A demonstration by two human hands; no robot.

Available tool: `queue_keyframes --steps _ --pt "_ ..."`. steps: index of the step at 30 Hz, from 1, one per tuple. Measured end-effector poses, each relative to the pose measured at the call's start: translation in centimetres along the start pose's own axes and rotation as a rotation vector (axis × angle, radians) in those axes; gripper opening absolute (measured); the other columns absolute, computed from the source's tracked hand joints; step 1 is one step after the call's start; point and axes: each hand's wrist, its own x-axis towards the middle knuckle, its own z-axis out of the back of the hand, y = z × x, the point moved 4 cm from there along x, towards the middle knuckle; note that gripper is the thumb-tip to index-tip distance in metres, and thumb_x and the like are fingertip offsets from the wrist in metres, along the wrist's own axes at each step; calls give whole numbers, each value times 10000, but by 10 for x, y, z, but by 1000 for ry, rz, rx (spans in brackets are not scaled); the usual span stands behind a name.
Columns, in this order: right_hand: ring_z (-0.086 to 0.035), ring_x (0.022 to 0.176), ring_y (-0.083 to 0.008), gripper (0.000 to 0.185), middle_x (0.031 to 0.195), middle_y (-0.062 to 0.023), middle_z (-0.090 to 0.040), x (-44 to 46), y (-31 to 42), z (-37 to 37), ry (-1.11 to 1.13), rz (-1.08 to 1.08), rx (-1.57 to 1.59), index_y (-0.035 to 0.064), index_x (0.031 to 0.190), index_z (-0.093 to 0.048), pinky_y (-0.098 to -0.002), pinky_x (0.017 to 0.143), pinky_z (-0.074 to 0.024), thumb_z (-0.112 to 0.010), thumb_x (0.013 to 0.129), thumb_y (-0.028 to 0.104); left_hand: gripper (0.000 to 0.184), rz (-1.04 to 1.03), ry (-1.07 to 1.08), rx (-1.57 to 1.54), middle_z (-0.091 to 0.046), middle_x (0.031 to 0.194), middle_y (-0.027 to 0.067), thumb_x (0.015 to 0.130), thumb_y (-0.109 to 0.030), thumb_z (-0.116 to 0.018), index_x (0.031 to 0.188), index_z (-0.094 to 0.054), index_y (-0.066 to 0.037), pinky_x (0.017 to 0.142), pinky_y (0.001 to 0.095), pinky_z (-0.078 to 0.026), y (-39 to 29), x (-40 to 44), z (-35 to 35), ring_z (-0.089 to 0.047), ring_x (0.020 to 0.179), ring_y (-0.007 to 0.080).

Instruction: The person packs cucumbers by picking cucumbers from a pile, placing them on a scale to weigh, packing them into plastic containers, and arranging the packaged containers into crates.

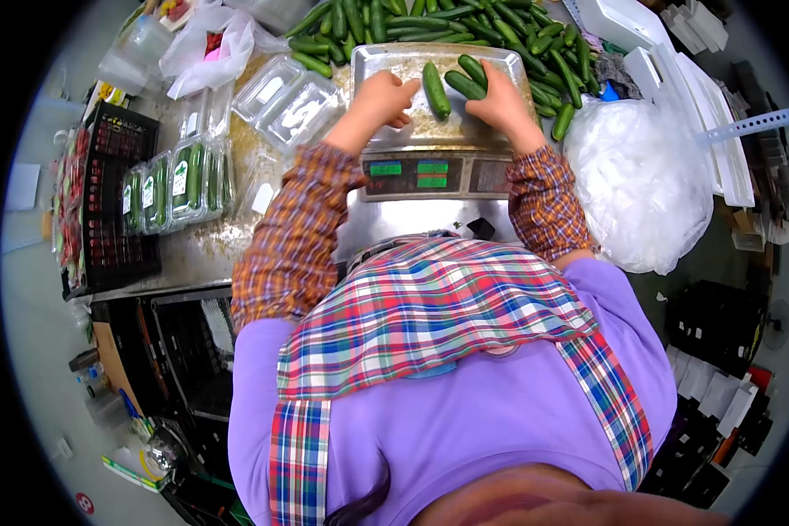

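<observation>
The right grip (pixel 502 98) is clasped round a pair of cucumbers (pixel 466 84) at the metal pan (pixel 460 133), and the left grip (pixel 383 101) is empty, fingers loosely curled, just beside a single cucumber (pixel 435 91) on that pan! Nearer the body the display (pixel 432 174) glows green; beyond, a heap of cucumbers (pixel 535 44) crowds the worktop (pixel 212 242).

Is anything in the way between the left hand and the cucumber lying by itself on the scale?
No, nothing visible is in the way. Only bare metal tray shows between the left hand and the lone cucumber. The right hand, with two cucumbers, is on the far side.
</observation>
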Motion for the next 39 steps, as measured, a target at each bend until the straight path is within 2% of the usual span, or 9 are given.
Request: queue_keyframes --steps 3,5,11,15,20,25,27,30,39 --pt "-563 1037 -318 856 1120 -236 -560 -15 -6 19 -8 -25 365 2 1340 -388 -352 856 -468 -710 577 219 531 -53 36 382 -648 878 221 761 -473 -673 842 -623 50 552 348 -542 -23 28 -35 -667 637 263" --pt "-602 881 -199 773 998 -128 -616 -33 6 44 97 -214 600 -4 1344 -386 -280 728 -473 -689 657 181 537 -253 -180 685 -650 930 219 758 -418 -658 990 -591 61 735 382 -530 -16 47 -56 -662 817 334" --pt "-550 915 -156 593 1122 -95 -554 -46 10 52 310 -311 1330 26 1320 -421 -297 726 -501 -605 760 78 472 -249 -239 490 -647 935 226 727 -351 -678 1021 -588 8 762 419 -504 -5 -2 -26 -635 874 358" --pt "-541 930 -152 708 1139 -101 -548 -39 54 42 482 -163 1238 35 1386 -350 -282 756 -481 -631 739 99 422 -377 -430 191 -650 873 205 735 -273 -734 1016 -581 1 722 360 -510 65 -97 59 -643 836 325" --pt "-502 1075 -187 825 1195 -121 -526 -14 141 -10 673 198 809 13 1405 -316 -282 909 -401 -677 676 153 355 96 -516 497 -648 836 179 729 -191 -745 985 -588 -3 671 381 -500 162 -178 104 -633 781 324" --pt "-580 963 -254 783 1111 -172 -571 -19 238 -92 882 694 518 87 1374 -360 -330 823 -469 -650 648 101 335 -179 -467 658 -634 898 183 675 -181 -749 924 -616 -1 772 435 -462 211 -187 61 -589 858 367" --pt "-546 1038 -359 795 1112 -206 -571 -31 258 -129 761 908 516 45 1328 -408 -399 871 -451 -675 583 117 313 -139 -552 707 -624 965 173 701 -169 -731 942 -617 -5 816 429 -444 203 -203 48 -564 930 358" --pt "-546 1013 -366 810 1110 -190 -570 -53 275 -167 804 1042 337 72 1331 -415 -415 861 -451 -685 568 115 283 -301 -794 584 -619 985 153 728 -150 -709 958 -614 -15 830 418 -438 173 -232 55 -555 946 345" --pt "-473 1156 -320 770 1290 -121 -489 -91 271 -209 851 1387 271 85 1317 -442 -406 960 -397 -763 617 101 283 -164 -918 568 -618 1005 144 755 -97 -662 1019 -597 -21 833 406 -437 194 -272 71 -556 942 332"
